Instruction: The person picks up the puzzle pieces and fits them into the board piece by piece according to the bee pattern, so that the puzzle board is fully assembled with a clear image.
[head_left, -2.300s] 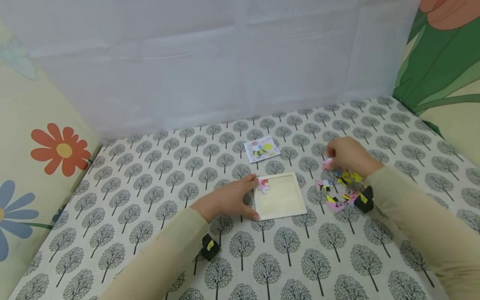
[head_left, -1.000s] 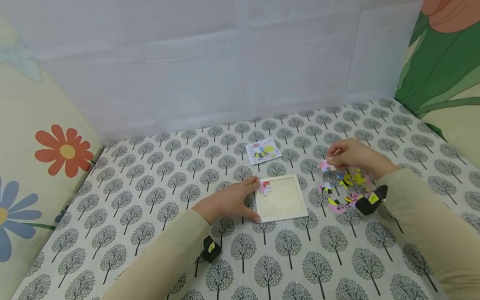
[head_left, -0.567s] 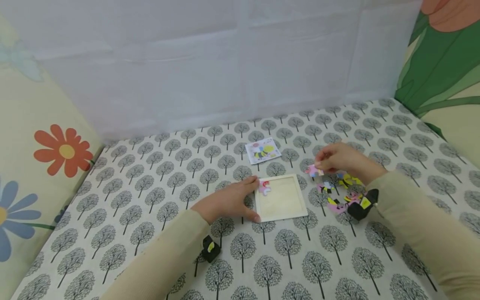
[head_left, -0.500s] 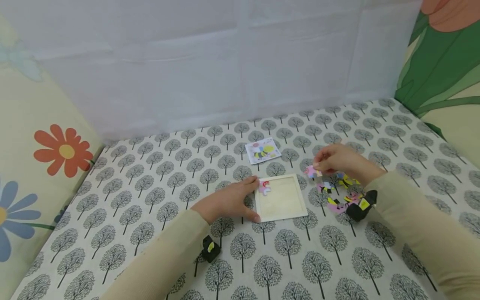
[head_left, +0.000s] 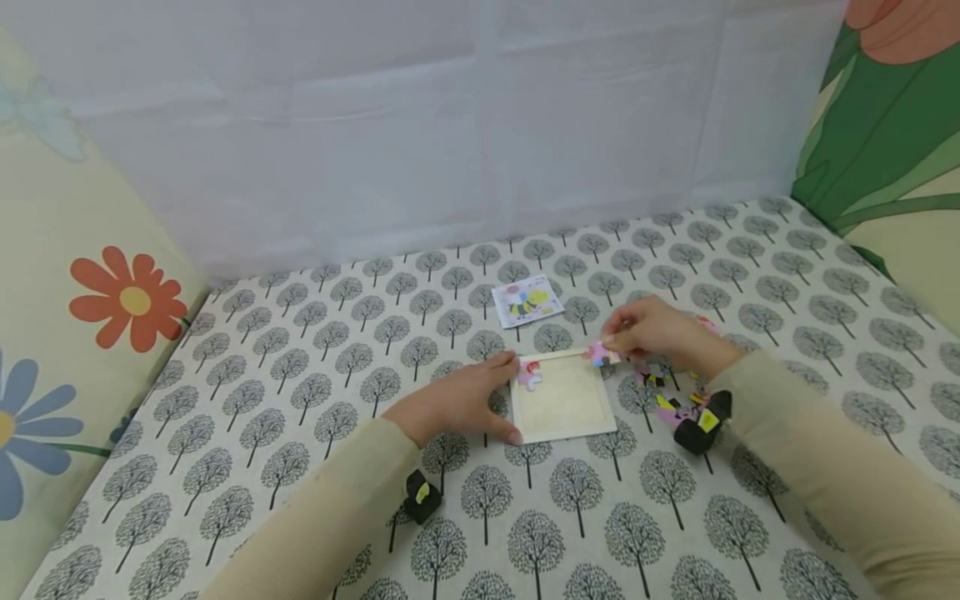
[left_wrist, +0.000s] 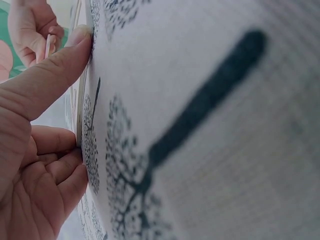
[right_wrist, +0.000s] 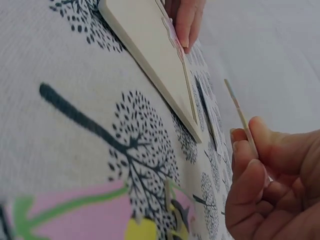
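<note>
My left hand (head_left: 465,400) holds the left side of a pale wooden puzzle tray (head_left: 563,435), with its thumb at the near corner and fingers at the far one. One pink and red puzzle piece (head_left: 531,379) lies in the tray's far left corner. Between thumb and fingertips, my right hand (head_left: 652,333) pinches a pink and blue puzzle piece (head_left: 602,354). That piece overlaps the tray's far right corner in the head view. In the right wrist view the pinched piece (right_wrist: 240,112) appears edge-on, raised off the cloth.
Loose puzzle pieces (head_left: 675,408) lie right of the tray, partly hidden by my right arm. A small bee picture card (head_left: 527,302) rests behind the tray. The table has a tree-print cloth (head_left: 330,492); a white sheet (head_left: 420,133) hangs at the back.
My right hand has picked a pink piece from the loose pile and carried it left to the tray's far right corner. The left hand stays at the tray.
</note>
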